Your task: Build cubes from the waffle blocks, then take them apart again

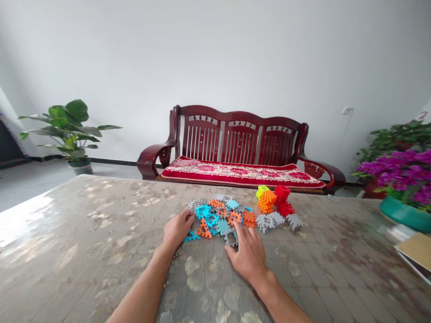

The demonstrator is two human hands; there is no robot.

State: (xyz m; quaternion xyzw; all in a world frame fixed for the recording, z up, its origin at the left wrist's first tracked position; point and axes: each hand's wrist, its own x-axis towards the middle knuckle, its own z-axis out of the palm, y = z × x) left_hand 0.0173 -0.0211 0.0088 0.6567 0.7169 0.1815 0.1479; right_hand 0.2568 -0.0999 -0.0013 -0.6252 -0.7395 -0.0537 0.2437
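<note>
Tiles (222,226) between both hands, stacks (267,201) beyond, flowers (406,170) right.

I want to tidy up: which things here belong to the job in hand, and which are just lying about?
Part of the job, it seems:
jumbled interlocking pieces
grey pieces beside them
red cluster
orange cluster
yellow-green cluster

Just lying about:
purple flowers in teal pot
tan-covered book or papers
wooden bench
</note>
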